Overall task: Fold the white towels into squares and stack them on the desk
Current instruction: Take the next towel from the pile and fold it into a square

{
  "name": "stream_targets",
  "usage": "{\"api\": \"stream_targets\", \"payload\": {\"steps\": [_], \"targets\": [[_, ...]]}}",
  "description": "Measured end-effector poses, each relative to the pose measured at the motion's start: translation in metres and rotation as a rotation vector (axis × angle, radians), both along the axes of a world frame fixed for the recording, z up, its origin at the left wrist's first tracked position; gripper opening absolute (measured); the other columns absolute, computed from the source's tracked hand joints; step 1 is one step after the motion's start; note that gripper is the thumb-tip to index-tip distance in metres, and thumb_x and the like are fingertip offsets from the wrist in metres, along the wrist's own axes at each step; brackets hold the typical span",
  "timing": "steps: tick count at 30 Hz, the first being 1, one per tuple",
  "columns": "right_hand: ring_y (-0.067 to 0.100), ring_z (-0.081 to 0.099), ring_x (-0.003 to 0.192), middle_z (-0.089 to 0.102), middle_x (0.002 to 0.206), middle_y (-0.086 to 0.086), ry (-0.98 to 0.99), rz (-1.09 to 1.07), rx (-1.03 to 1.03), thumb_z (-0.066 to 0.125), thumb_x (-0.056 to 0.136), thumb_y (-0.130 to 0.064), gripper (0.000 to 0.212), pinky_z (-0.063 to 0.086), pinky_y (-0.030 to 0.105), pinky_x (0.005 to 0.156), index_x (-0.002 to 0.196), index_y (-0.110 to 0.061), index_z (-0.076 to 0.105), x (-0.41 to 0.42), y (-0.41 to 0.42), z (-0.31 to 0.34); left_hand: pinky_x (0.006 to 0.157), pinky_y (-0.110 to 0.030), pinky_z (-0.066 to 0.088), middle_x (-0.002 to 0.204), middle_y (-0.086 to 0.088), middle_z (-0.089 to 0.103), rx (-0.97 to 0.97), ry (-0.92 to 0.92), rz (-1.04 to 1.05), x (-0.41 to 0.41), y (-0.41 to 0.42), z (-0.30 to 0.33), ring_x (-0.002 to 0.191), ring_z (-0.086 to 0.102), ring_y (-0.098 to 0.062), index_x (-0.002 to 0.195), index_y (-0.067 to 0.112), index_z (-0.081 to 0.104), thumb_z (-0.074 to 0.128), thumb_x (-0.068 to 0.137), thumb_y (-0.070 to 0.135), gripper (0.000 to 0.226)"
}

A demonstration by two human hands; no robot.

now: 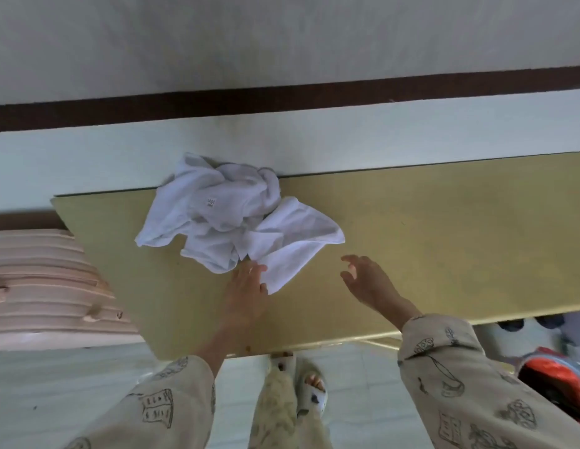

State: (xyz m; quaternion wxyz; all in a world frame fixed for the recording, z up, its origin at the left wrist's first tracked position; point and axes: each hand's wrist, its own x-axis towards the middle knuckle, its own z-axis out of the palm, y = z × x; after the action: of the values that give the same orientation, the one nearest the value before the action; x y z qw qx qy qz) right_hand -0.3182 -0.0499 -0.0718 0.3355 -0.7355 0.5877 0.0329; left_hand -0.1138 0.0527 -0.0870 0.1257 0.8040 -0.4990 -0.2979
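Lying crumpled on the yellow desk [427, 241] by the wall [282, 40], white towels [230, 222] meet left-hand fingers [254, 270]; right fingers [350, 264] spread, empty.

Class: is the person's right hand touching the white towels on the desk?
Apart. The head view shows bare desk between the right hand and the white towels.

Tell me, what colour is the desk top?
The desk is yellowish-olive, seen in the head view, under the crumpled white towels.
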Motion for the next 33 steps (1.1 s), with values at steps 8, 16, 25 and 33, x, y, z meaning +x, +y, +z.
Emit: {"api": "stream_targets", "payload": {"steps": [8,16,25,33], "targets": [[0.033,0.039,0.123,0.046,0.13,0.011,0.164,0.266,-0.301,0.058,0.087,-0.025,0.042,0.037,0.047,0.091,0.127,-0.016,0.05,0.04,-0.051,-0.057,0.094,-0.039,0.035,0.116,-0.006,0.054,0.07,-0.266,-0.038,-0.003,-0.044,-0.041,0.113,0.047,-0.028,0.115,0.015,0.056,0.057,0.085,0.02,0.031],[0.028,0.066,0.08,0.066,0.084,0.006,0.137,0.387,-0.451,0.075,0.057,-0.003,0.02,0.05,0.04,0.07,0.072,-0.013,0.067,0.03,-0.08,-0.05,0.075,-0.03,0.038,0.089,-0.002,0.066,-0.173,-0.06,-0.079,0.009,-0.083,0.011,0.082,0.06,-0.023,0.09,0.009,0.059,0.056,0.09,0.019,0.01],[0.028,0.061,0.087,0.069,0.095,0.009,-0.177,-0.018,-0.463,0.055,0.09,-0.006,0.015,0.04,0.027,0.075,0.095,-0.006,0.069,-0.084,-0.16,0.055,0.067,-0.029,0.041,0.078,0.009,0.057,-0.288,-0.043,-0.108,-0.025,-0.18,0.102,0.073,0.054,-0.014,0.085,0.018,0.056,0.059,0.088,0.034,0.017],[0.025,0.06,0.097,0.068,0.105,0.005,-0.132,0.165,-0.54,0.045,0.095,-0.014,0.024,0.04,0.03,0.082,0.105,-0.01,0.066,-0.176,-0.261,0.12,0.074,-0.026,0.037,0.095,-0.007,0.06,-0.396,-0.231,-0.185,-0.114,-0.255,0.148,0.08,0.051,-0.017,0.096,0.005,0.06,0.054,0.091,0.012,0.011]]}}
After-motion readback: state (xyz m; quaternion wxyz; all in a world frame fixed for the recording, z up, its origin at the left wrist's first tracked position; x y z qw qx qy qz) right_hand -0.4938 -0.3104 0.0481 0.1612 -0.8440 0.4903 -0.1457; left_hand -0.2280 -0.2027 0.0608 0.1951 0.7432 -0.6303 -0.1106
